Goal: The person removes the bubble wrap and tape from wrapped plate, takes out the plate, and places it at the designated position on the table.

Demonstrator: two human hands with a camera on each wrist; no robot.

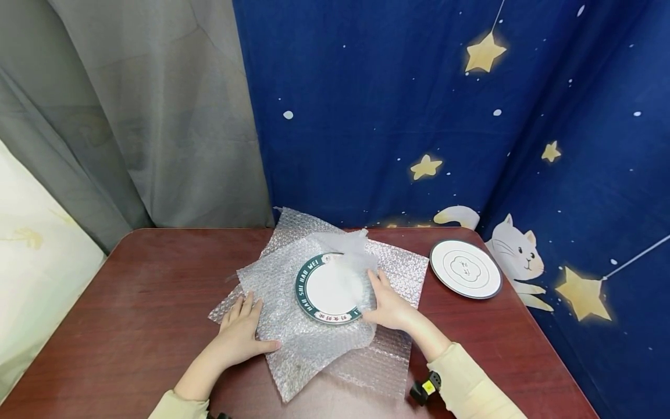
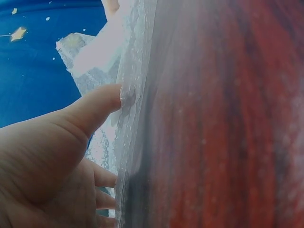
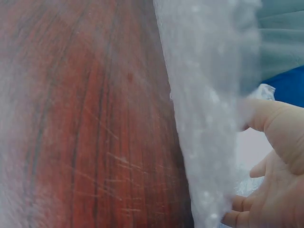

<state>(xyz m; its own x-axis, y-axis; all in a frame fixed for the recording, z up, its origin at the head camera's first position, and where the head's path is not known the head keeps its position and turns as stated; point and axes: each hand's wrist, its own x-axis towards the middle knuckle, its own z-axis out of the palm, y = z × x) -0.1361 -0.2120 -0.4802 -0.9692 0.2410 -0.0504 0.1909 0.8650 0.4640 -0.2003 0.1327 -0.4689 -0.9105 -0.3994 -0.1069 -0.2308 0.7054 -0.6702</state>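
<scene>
At the left, the person's left hand (image 1: 235, 340) rests on the near left edge of the bubble wrap (image 1: 293, 366), its fingers straight and spread, gripping nothing that shows. Flat pressure there seems wise, anchoring the wrap on the surface (image 1: 178, 279).

In the middle, the patterned plate (image 1: 324, 291) lies on the wrap, with a see-through flap over its right part. The flap would sit best drawn snug and even over the rim, without dragging the plate sideways.

To the right, the person's right hand (image 1: 389, 305) touches the wrap beside the plate's right rim, fingers slightly bent and thumb apart from them; whether it pinches the film cannot be told. A light, level hold should suit thin film and a breakable rim.

Farther right, a second plate (image 1: 466, 269) lies uncovered, just beside the wrap.

The flap blurs the patterned plate's lettering on the right; the number of wrap layers is unclear. Wrap hides some fingertips in the right wrist view, and both sleeves are cut off.
</scene>
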